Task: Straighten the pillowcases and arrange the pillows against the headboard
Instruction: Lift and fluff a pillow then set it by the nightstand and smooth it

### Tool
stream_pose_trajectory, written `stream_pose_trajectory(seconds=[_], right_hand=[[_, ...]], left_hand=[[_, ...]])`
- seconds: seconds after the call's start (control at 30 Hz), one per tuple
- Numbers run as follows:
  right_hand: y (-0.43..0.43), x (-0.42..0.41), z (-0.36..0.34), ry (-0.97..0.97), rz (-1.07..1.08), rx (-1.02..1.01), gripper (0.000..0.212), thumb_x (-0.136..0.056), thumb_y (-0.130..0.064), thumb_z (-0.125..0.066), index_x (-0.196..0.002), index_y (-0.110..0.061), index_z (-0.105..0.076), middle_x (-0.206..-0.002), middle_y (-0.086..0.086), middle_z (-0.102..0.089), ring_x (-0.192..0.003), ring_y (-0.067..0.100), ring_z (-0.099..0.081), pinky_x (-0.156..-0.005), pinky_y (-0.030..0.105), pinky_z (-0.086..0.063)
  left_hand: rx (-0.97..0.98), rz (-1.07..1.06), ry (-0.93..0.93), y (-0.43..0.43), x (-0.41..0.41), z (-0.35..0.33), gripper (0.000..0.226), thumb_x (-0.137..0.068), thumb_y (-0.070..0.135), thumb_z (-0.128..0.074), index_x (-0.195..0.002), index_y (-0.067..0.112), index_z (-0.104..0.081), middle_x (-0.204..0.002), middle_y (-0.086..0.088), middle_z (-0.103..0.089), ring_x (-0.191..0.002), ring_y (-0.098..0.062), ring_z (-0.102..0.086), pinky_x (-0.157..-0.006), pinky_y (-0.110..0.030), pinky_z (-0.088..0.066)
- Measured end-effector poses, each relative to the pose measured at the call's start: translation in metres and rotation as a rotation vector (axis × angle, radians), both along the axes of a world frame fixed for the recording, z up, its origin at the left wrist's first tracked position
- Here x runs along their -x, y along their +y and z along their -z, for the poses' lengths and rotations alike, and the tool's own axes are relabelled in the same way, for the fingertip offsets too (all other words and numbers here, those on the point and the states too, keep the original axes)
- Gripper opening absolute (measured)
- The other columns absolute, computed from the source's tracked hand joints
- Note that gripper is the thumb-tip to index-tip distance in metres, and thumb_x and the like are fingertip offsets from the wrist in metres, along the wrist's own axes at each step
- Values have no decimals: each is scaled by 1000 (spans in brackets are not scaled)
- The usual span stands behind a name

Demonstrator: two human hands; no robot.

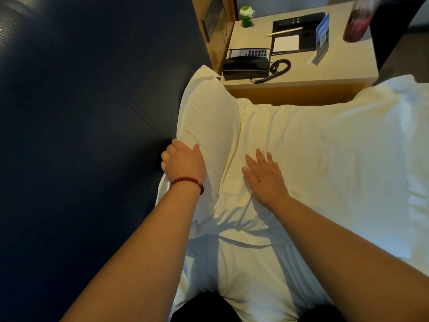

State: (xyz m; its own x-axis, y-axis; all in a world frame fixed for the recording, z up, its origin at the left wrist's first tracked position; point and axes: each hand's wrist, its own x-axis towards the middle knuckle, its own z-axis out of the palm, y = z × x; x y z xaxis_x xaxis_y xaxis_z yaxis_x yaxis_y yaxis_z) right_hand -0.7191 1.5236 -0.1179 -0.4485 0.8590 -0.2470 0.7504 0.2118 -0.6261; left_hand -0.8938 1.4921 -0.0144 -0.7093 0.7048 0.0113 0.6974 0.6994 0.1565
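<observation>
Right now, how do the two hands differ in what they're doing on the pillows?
The left hand curls over the edge of the rear pillow next to the dark headboard; the right hand lies flat, fingers spread, on the front pillow. The left wrist wears a red bead bracelet; the right wrist is bare. Both touch white pillowcases.

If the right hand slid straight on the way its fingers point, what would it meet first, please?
Probably only more of the front pillow that the right hand lies on; beyond its far edge comes the nightstand, though depth is unclear.
</observation>
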Motion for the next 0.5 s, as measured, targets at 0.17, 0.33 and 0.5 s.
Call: stream_pose_trajectory(seconds=[0.17, 0.33, 0.5], right_hand=[[0, -6, 6, 70, 7, 22, 54, -103, -48, -23, -154, -30, -21, -164, -5, 0, -150, 18, 10, -119, 36, 7], [-2, -9, 7, 97, 11, 27, 53, -103, -46, -22, -154, -31, -22, -164, -5, -1, -150, 17, 10, -119, 36, 8], [-5, -10, 5, 79, -10, 18, 54, -103, -48, -22, -154, -33, -19, -164, -5, 3, -150, 18, 13, -119, 37, 9]], left_hand=[[136, 32, -103, 8, 8, -8, 75, -91, 73, -28, -109, 9, -61, -123, -15, -53, -116, -32, -46, -98, -45, -36], [27, 60, -277, 2, 1, -10, 74, -78, 80, -48, -110, 14, -60, -142, -10, -42, -131, -30, -37, -109, -49, -34], [-24, -46, -533, 6, 0, -22, 98, -66, 69, -74, -133, 9, -35, -110, -4, -50, -89, -23, -53, -70, -33, -46]])
